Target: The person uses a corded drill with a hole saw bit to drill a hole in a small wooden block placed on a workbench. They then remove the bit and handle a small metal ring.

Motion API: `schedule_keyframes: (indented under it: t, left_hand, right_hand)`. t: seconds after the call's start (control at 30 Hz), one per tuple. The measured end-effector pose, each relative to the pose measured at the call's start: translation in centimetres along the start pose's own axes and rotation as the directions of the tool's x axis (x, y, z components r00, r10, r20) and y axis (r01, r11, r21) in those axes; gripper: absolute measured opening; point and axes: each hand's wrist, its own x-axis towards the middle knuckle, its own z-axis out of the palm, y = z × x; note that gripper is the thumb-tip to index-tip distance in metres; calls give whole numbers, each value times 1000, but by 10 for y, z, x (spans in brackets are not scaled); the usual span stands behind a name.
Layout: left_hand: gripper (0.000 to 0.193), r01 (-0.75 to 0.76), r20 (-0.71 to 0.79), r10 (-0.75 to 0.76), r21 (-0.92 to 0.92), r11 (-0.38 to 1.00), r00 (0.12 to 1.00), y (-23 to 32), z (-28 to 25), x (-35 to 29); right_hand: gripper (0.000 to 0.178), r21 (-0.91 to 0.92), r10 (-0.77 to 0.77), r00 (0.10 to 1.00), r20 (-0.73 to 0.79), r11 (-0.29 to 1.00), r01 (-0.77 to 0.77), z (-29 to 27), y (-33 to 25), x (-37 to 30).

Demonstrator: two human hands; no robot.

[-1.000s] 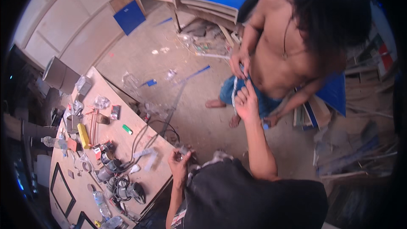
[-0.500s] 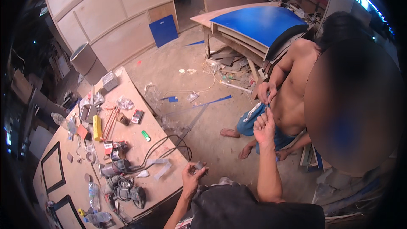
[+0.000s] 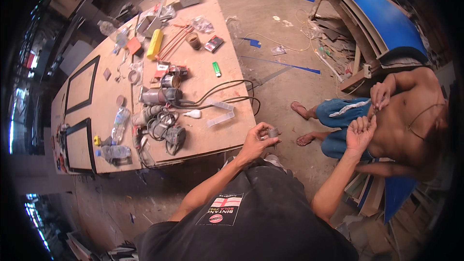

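Observation:
My left hand [image 3: 257, 140] is raised just off the near right corner of the plywood workbench [image 3: 212, 94]. Its fingertips pinch a small grey cylinder [image 3: 273, 132]. My right hand [image 3: 360, 131] reaches out to the right, fingers curled and bunched. It sits just below the hand [image 3: 380, 95] of a person seated in blue shorts. Whatever lies between the two hands is too small to make out.
The bench carries power tools [image 3: 166, 133] with black cables, plastic bottles [image 3: 116, 152], a yellow level [image 3: 155, 44], a green lighter [image 3: 217, 69], a cup and two black frames [image 3: 79, 84]. A blue-topped board [image 3: 382, 19] on a wooden stand is at the upper right. Scraps litter the concrete floor.
The view has swung down and left, so the bench now fills the left side. My left hand has lifted with the small cylinder. My right hand stays by the seated person's hand.

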Motion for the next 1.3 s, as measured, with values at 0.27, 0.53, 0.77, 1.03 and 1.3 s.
schedule_keyframes:
  t: [0.27,0.53,0.77,1.03,1.3]
  left_hand:
    - [50,1,-6,-1,-46,999,1000,-1,-2,-4]
    - [51,-9,21,10,-13,1000,1000,1,-2,-1]
    - [51,32,55,-29,-61,998,998,2,-3,-2]
    - [49,-109,72,105,47,993,992,7,6,6]
    - [43,-406,112,390,209,890,914,38,19,12]
  right_hand:
    - [48,-75,117,973,-199,988,-134,0,10,-12]
    - [44,-9,190,969,-155,981,-194,-12,8,-12]
    - [19,-25,87,995,-52,996,-89,-3,32,-24]
    - [8,-174,136,991,-16,975,-137,-18,66,-50]
    - [17,-792,112,990,80,611,-5,18,105,-79]
